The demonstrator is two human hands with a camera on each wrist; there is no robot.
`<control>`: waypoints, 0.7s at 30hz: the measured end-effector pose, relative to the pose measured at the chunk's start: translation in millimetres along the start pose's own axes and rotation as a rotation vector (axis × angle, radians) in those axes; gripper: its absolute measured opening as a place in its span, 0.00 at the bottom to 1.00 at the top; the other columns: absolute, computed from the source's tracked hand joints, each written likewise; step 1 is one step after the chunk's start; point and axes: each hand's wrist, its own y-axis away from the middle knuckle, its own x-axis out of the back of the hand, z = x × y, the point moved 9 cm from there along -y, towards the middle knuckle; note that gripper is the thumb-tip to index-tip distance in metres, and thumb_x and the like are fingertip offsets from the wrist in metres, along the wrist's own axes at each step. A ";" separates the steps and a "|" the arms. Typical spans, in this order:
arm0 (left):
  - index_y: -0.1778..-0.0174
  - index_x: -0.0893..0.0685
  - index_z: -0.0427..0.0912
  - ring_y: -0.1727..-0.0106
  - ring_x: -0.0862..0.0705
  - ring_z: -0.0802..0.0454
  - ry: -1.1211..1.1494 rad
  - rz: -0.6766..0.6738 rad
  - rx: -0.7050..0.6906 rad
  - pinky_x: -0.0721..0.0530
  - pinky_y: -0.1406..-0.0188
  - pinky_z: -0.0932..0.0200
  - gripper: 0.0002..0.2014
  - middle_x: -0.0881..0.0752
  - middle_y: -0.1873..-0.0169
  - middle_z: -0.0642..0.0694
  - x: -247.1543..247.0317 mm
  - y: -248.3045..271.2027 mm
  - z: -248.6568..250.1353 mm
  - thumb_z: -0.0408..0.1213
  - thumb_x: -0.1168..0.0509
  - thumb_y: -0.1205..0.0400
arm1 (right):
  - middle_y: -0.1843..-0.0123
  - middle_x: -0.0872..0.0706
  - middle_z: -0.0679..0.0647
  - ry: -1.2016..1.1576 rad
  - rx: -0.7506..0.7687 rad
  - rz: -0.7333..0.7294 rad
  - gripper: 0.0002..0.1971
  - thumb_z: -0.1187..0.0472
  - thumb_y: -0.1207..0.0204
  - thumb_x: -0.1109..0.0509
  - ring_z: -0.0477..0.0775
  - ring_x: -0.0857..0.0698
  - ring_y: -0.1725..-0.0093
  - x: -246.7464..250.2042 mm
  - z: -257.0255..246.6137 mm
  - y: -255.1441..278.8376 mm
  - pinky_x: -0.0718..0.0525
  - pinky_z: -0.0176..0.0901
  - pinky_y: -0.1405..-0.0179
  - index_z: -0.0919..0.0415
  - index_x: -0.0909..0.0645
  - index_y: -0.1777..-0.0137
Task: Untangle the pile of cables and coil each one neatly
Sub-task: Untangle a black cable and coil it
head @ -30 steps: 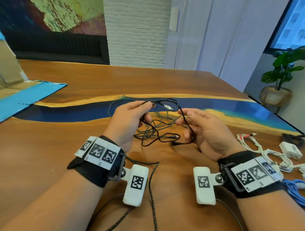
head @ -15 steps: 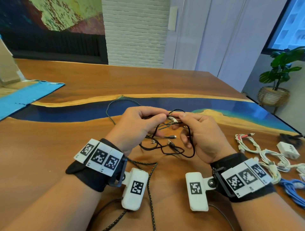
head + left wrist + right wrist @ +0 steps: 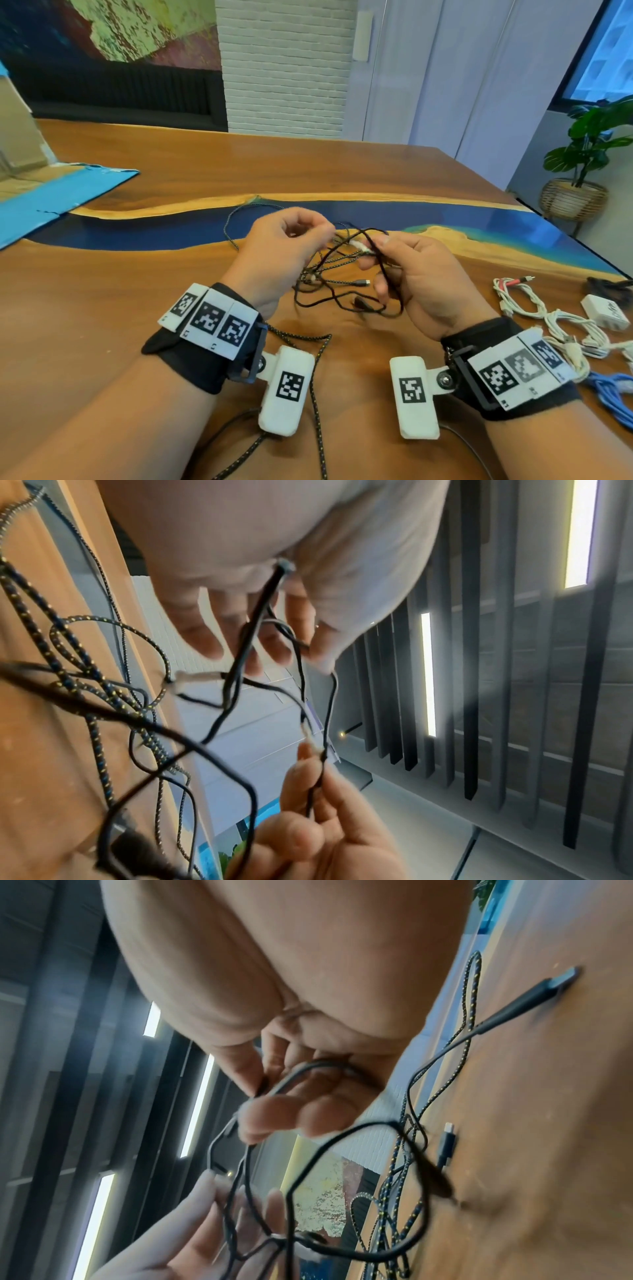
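Observation:
A tangle of thin black cable [image 3: 346, 294] and dark braided cable with yellow flecks [image 3: 320, 370] hangs between my hands above the wooden table [image 3: 102, 308]. My left hand [image 3: 325, 230] pinches a black strand; the left wrist view shows the black cable [image 3: 255, 620] running through its curled fingers [image 3: 205, 642]. My right hand [image 3: 373, 255] pinches another strand beside a small white piece [image 3: 358, 245] in the knot, with a loop of black cable [image 3: 301, 1073] held under its curled fingers [image 3: 270, 1123]. A USB-C plug [image 3: 448, 1141] and a longer black plug [image 3: 544, 991] lie on the table.
Bundled white cables [image 3: 548, 318], a white charger [image 3: 603, 310] and a blue cable [image 3: 613, 394] lie at the right, near the table's edge. A blue sheet [image 3: 51, 202] covers the far left. The braided cable trails toward my body between the wrists.
Within the last second my hands came together at the white piece in the knot. They have since drawn slightly apart, stretching the black strands between them.

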 end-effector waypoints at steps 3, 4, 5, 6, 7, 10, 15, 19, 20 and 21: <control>0.60 0.14 0.50 0.51 0.16 0.51 0.114 0.248 0.019 0.19 0.46 0.48 0.10 0.13 0.58 0.48 28.3 -6.8 -3.5 0.44 0.33 0.12 | 0.62 0.09 0.55 -0.051 -0.038 0.137 0.12 0.61 0.10 0.39 0.56 0.13 0.66 18.7 4.4 -3.8 0.13 0.45 0.62 0.62 0.14 0.47; 0.59 0.16 0.50 0.51 0.16 0.52 0.152 0.315 0.007 0.19 0.48 0.49 0.11 0.14 0.58 0.49 36.8 -7.8 -2.2 0.44 0.35 0.11 | 0.60 0.09 0.56 -0.073 -0.036 0.172 0.12 0.62 0.10 0.39 0.57 0.10 0.61 23.7 4.6 -4.5 0.12 0.47 0.57 0.62 0.15 0.48; 0.58 0.17 0.50 0.52 0.17 0.53 0.180 0.370 -0.011 0.19 0.51 0.50 0.11 0.13 0.58 0.51 44.4 -8.3 -0.8 0.44 0.37 0.10 | 0.57 0.09 0.58 -0.099 -0.032 0.206 0.12 0.62 0.10 0.40 0.58 0.10 0.56 28.3 4.4 -5.0 0.13 0.51 0.52 0.61 0.15 0.49; 0.57 0.17 0.50 0.54 0.17 0.54 0.202 0.413 -0.029 0.19 0.56 0.53 0.10 0.13 0.60 0.52 51.1 -8.2 0.8 0.43 0.38 0.10 | 0.55 0.09 0.60 -0.135 -0.029 0.247 0.12 0.63 0.10 0.41 0.58 0.11 0.53 33.3 4.8 -5.1 0.14 0.55 0.46 0.61 0.16 0.50; 0.55 0.18 0.49 0.57 0.17 0.54 0.219 0.443 -0.043 0.20 0.60 0.55 0.10 0.13 0.62 0.53 55.8 -8.1 1.8 0.43 0.38 0.09 | 0.53 0.10 0.62 -0.184 -0.033 0.292 0.11 0.63 0.10 0.41 0.58 0.12 0.52 38.6 6.5 -5.3 0.15 0.58 0.42 0.61 0.18 0.50; 0.50 0.20 0.46 0.66 0.17 0.53 0.302 0.417 -0.036 0.20 0.65 0.56 0.08 0.17 0.71 0.54 57.6 -8.6 1.7 0.42 0.41 0.08 | 0.52 0.13 0.63 -0.354 -0.063 0.372 0.08 0.62 0.10 0.41 0.56 0.11 0.58 50.6 11.8 -4.3 0.10 0.59 0.44 0.63 0.21 0.44; 0.50 0.22 0.46 0.77 0.39 0.54 0.383 0.369 -0.004 0.34 0.78 0.58 0.07 0.35 0.77 0.53 54.5 -4.9 4.4 0.41 0.42 0.08 | 0.45 0.11 0.62 -0.436 -0.086 0.447 0.07 0.61 0.10 0.40 0.60 0.08 0.46 61.4 15.2 -1.7 0.08 0.61 0.49 0.61 0.20 0.43; 0.48 0.23 0.47 0.78 0.40 0.54 0.473 0.478 -0.020 0.40 0.80 0.58 0.08 0.32 0.78 0.54 67.8 -4.6 2.5 0.38 0.48 0.08 | 0.48 0.08 0.59 -0.402 -0.095 0.481 0.10 0.57 0.09 0.40 0.59 0.08 0.45 66.7 17.0 -0.7 0.09 0.63 0.46 0.58 0.18 0.44; 0.48 0.24 0.47 0.78 0.40 0.54 0.502 0.497 -0.027 0.41 0.80 0.58 0.09 0.30 0.77 0.53 70.9 -4.6 2.7 0.36 0.49 0.08 | 0.47 0.09 0.60 -0.409 -0.097 0.489 0.10 0.57 0.09 0.41 0.58 0.08 0.49 67.1 17.1 -0.3 0.08 0.60 0.49 0.58 0.19 0.41; 0.48 0.24 0.47 0.78 0.40 0.53 0.521 0.505 -0.037 0.42 0.80 0.58 0.10 0.28 0.77 0.52 72.8 -4.3 3.9 0.36 0.50 0.08 | 0.46 0.09 0.61 -0.421 -0.097 0.492 0.10 0.58 0.09 0.41 0.56 0.09 0.54 66.8 17.0 -0.2 0.07 0.56 0.54 0.59 0.20 0.38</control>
